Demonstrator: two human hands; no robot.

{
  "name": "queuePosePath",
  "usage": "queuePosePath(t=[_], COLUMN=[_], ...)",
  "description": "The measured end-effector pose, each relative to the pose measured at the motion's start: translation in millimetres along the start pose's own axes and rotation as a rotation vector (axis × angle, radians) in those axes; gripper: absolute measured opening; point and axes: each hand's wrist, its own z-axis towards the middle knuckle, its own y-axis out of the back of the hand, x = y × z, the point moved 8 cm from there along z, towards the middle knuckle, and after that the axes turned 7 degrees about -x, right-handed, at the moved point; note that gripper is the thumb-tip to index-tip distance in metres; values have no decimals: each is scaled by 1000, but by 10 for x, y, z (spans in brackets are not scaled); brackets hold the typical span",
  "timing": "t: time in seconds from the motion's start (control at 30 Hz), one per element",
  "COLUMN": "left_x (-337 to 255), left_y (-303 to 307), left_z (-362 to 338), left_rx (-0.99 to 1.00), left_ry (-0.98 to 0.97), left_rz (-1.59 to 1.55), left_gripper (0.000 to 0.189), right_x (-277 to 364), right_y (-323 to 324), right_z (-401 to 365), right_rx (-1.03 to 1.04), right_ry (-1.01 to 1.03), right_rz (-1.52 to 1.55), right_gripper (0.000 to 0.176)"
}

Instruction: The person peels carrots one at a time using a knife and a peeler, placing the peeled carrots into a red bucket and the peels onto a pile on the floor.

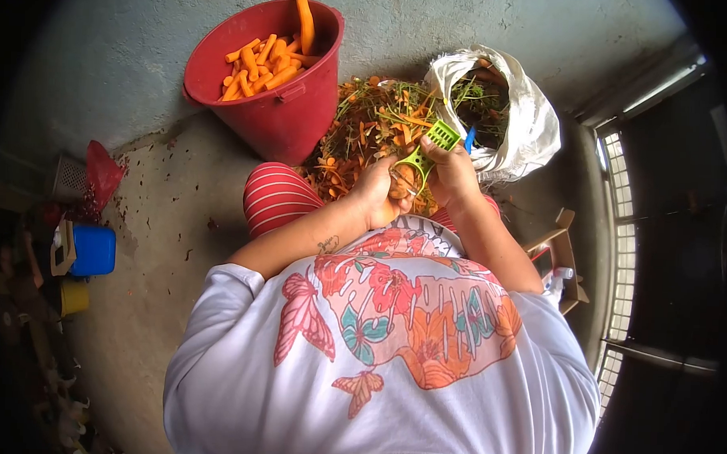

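Concrete floor [164,212]: grey, stained, with scattered scraps. The person sits on it, seen from above, knees in red-striped cloth.

Red bucket [279,112]: upright, just ahead of the left knee, part filled with peeled orange carrots; one long carrot leans against the rim.

White bag [527,125]: open-mouthed, right of the bucket, holding green tops and dark contents that cannot be made out.

Heap of peelings [363,127]: orange strips and green stalks, lying between bucket and bag and touching both.

Blue container [94,250]: at the far left edge, well apart from the work, with a yellow cup just below it.

Left hand [376,197]: closed around a carrot [399,188], held above the near edge of the heap; most of the carrot is hidden by the fingers.

Right hand [455,172]: gripping a green peeler [430,145], its blade end against the carrot, its wide end raised toward the bag. A small blue object shows behind the fingers; what it is cannot be told.
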Motion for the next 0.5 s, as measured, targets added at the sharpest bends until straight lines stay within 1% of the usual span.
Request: queuePosePath(t=[0.07, 0.13, 0.17, 0.27, 0.3, 0.37, 0.4, 0.43, 0.47, 0.5], left_x=[14, 40, 43, 16, 8, -12, -40, -75, -122, -191], left_y=[24, 4, -3, 52, 63, 80, 92, 105, 116, 158], left_z=[13, -50, -66, 19, 24, 27, 20, 10, 3, 23], left_rx=[16, -11, -23, 37, 37, 39, 41, 44, 49, 33], left_ry=[-8, 13, 21, 26, 37, 59, 36, 13, -12, -17], left_rz=[9, -1, -8, 4, -5, -21, -12, -1, 11, -4], left_gripper=[32, 33, 34, 37, 37, 37, 37, 37, 37, 37], right_x=[-42, 2, 30, 67, 88, 33, 18, 146, 135, 245], right_y=[130, 301, 288, 287, 310, 504, 610, 611, 772, 785], right_z=[117, 296, 331, 473, 524, 780, 871, 863, 1023, 1038], right_rx=[-36, -86, -62, -28, -75, -155, -197, -226, -337, -354], right_ry=[-21, -58, -29, 50, 54, 18, -3, 29, 50, 137], right_rz=[-27, -75, -44, -22, 13, -41, -68, -181, -206, -275], right_gripper=[18, 16, 14, 13, 12, 8, 6, 5, 6, 7])
